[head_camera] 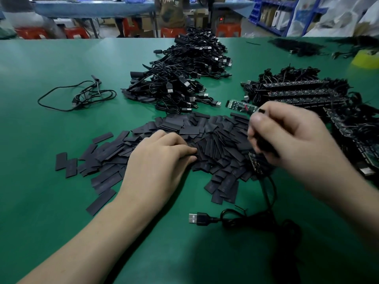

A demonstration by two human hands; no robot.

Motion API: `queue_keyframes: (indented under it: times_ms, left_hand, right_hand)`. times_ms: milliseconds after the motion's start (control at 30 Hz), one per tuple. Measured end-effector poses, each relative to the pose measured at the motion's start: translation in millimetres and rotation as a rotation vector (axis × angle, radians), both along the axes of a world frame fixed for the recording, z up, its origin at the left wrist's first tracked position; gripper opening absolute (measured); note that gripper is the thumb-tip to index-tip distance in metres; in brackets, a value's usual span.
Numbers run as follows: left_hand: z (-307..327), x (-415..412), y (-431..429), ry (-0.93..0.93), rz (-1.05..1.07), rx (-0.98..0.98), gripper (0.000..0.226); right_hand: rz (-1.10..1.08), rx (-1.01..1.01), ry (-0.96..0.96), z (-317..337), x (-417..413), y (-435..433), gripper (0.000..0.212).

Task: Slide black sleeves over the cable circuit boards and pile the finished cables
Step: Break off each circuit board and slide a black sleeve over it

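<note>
fetching sleeve: left hand flat, fingers straight, on sleeve pile, mid-frame; right hand clutches cable by its circuit board; next, probably pinch one sleeve.

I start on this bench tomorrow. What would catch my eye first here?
The spread of black sleeves across the middle of the green table, with the left hand resting on it. Behind it rises a heap of cables; the right hand grips a board at the right.
</note>
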State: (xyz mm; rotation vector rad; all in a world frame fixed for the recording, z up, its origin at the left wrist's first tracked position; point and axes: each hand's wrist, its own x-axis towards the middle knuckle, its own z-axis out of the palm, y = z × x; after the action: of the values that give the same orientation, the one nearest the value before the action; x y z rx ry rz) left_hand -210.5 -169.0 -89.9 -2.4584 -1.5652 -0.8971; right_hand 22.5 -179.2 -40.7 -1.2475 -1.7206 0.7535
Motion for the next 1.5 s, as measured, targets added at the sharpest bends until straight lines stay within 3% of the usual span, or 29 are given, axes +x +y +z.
queue_keyframes:
  times_ms: [67, 200, 267, 367, 467, 633, 767, 867, 1067, 1167, 1233, 1333, 1500]
  left_hand:
    - [2, 1, -1, -0.002, -0.032, 0.097, 0.014]
    - [4, 4, -9, -0.142, -0.132, 0.169, 0.016]
    - [5, 6, -13, -0.186, -0.173, 0.200, 0.015]
    - [3, 8, -13, -0.181, -0.228, 0.237, 0.015]
    - [0, 6, -10, -0.260, -0.282, 0.165, 0.014]
    - [-1, 3, -4, -0.304, -0.352, 0.005, 0.030]
    - [-1, 3, -4, -0.328, -0.342, -0.046, 0.030]
    - [1, 5, -5, -0.362, -0.355, -0.036, 0.023]
    - [4, 0, -4, -0.595, -0.229, -0.123, 0.022]
    - [6, 0, -4, -0.673, -0.206, -0.173, 0.022]
    - [6, 0, -5, -0.686, -0.202, -0.177, 0.021]
    - [7, 0, -5, -0.697, -0.193, -0.183, 0.021]
    - [4, 1, -6, -0.688, -0.202, -0.190, 0.019]
  right_hand:
    - [-0.044, 0.098, -0.128, -9, -9, -5, 0.033]
    - [-0.007, 0.062, -0.153, -23, -24, -8, 0.033]
    - [0.043, -0.060, -0.092, -27, -28, -7, 0.036]
    - [0.169, -0.233, 0.152, -28, -33, -8, 0.028]
    - [0.219, -0.340, 0.324, -26, -32, -8, 0.027]
    - [0.209, -0.454, 0.292, -23, -25, -4, 0.021]
    - [0.237, -0.525, 0.248, -19, -18, -2, 0.018]
    - [0.277, -0.513, 0.164, -19, -16, -4, 0.020]
    - [0.154, -0.297, 0.123, -15, -5, 7, 0.056]
    - [0.093, -0.088, -0.116, -15, 4, 8, 0.049]
    - [0.112, -0.051, -0.184, -16, 4, 6, 0.045]
    - [0.178, -0.096, -0.143, -18, 1, 6, 0.041]
    - [0.222, -0.258, 0.119, -22, -2, 7, 0.037]
